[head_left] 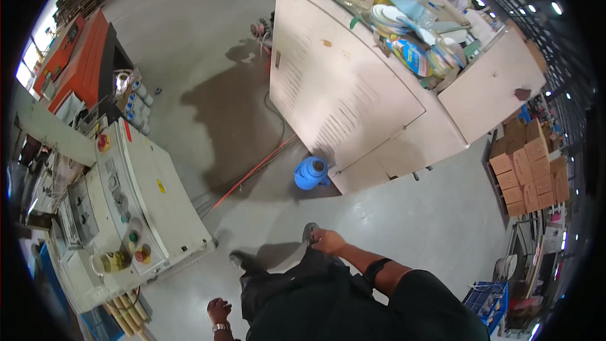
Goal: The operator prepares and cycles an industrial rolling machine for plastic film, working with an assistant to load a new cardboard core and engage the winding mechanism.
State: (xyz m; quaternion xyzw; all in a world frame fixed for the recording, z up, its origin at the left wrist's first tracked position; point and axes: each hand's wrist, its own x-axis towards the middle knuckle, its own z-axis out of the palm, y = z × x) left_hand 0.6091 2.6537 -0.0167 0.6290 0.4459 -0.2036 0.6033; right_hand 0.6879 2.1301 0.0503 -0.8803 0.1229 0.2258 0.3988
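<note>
My left hand, with a watch at its wrist, hangs low beside my dark clothing. Its fingers are curled in, and nothing shows between them. In front of my right thigh is my right hand, closed, its fingers bent under so that I cannot see what they may hold. On the floor ahead, apart from both hands, a blue canister-like thing with a dark round top stands against the foot of a large pale cabinet.
Left stands a control cabinet with buttons and a jar. An orange-red hose and dark cables cross the floor. Tape rolls and clutter cover the pale cabinet's top. Stacked cartons and a blue crate are at right.
</note>
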